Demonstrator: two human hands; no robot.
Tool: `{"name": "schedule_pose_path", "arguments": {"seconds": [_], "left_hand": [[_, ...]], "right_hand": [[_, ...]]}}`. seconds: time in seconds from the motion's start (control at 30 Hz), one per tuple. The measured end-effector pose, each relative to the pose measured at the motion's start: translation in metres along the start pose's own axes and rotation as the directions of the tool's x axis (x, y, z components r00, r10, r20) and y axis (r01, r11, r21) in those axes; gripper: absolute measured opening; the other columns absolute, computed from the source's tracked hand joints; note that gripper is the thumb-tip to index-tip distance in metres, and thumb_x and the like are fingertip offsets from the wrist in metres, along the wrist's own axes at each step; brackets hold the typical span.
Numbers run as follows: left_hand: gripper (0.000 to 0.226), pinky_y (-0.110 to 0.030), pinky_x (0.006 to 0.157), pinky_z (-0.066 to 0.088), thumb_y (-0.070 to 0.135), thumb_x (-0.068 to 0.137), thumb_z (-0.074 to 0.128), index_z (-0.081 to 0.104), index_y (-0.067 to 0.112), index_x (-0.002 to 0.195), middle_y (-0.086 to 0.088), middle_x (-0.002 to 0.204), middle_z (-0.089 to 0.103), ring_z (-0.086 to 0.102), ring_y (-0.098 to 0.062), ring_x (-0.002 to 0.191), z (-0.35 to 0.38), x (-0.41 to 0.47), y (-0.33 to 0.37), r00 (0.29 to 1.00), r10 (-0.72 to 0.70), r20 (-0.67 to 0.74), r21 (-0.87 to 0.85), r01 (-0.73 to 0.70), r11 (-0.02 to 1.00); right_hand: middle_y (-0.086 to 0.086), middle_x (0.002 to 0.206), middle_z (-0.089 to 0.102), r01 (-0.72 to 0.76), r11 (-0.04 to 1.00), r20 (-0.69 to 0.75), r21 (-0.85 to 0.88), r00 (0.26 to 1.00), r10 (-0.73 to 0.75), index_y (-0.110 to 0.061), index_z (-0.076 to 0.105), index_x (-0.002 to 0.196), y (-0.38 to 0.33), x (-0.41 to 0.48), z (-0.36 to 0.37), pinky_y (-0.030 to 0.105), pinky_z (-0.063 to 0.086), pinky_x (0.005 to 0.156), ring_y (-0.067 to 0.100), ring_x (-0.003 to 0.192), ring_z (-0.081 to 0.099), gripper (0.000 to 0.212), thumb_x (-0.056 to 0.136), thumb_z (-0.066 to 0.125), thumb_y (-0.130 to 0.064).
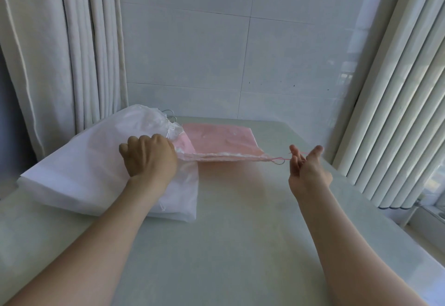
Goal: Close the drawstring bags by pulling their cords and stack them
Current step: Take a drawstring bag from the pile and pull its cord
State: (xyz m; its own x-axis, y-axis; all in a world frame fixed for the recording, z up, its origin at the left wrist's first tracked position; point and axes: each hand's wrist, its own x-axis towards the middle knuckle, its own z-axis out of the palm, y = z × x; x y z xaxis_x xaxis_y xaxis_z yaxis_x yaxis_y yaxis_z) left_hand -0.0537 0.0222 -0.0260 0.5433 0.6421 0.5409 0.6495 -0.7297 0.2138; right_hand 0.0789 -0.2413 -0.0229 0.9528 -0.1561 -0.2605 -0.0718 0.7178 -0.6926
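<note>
A pink drawstring bag (216, 139) lies flat on the table with its open edge facing me. My left hand (149, 154) grips the left end of that edge, fingers closed on the gathered plastic. My right hand (305, 166) is off the bag's right end, palm up with fingers spread, and the thin pink cord (279, 160) runs taut from the bag to its fingers. A pile of white drawstring bags (96, 161) lies at the left under my left wrist, one with a bunched mouth (166, 120) at the back.
The pale table (228, 233) ends at a tiled wall (216, 53) behind the bags. Curtains (60, 53) hang at the left, and a ribbed radiator (397, 113) stands close on the right.
</note>
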Motion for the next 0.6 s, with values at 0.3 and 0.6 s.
{"name": "schedule_pose_path", "arguments": {"seconds": [0.3, 0.6], "left_hand": [[0.031, -0.050, 0.080, 0.041, 0.021, 0.108, 0.045, 0.060, -0.004, 0.096, -0.030, 0.103, 0.063, 0.057, -0.048, 0.096, 0.010, 0.006, -0.001, 0.989, -0.073, -0.131, -0.308, 0.029, 0.951], [0.036, -0.036, 0.072, 0.061, 0.029, 0.111, 0.038, 0.046, 0.012, 0.081, 0.000, 0.071, 0.073, 0.073, -0.020, 0.069, -0.007, -0.005, 0.036, 0.977, -0.162, 0.137, -0.989, 0.144, 0.033]], "right_hand": [[0.011, 0.082, 0.077, 0.320, 0.882, -0.018, -0.347, 0.938, -0.347, -0.002, 0.058, 0.102, 0.005, 0.023, -0.010, 0.035, 0.063, 0.069, 0.021, 0.071, 0.079, 0.035, 0.104, 0.061, -0.037], [0.010, 0.079, 0.056, 0.590, 0.003, 0.572, -0.807, 0.783, -0.244, -0.001, 0.053, 0.090, 0.028, 0.024, -0.014, 0.038, 0.028, 0.057, 0.032, 0.084, 0.047, 0.033, 0.105, 0.057, -0.030]]}}
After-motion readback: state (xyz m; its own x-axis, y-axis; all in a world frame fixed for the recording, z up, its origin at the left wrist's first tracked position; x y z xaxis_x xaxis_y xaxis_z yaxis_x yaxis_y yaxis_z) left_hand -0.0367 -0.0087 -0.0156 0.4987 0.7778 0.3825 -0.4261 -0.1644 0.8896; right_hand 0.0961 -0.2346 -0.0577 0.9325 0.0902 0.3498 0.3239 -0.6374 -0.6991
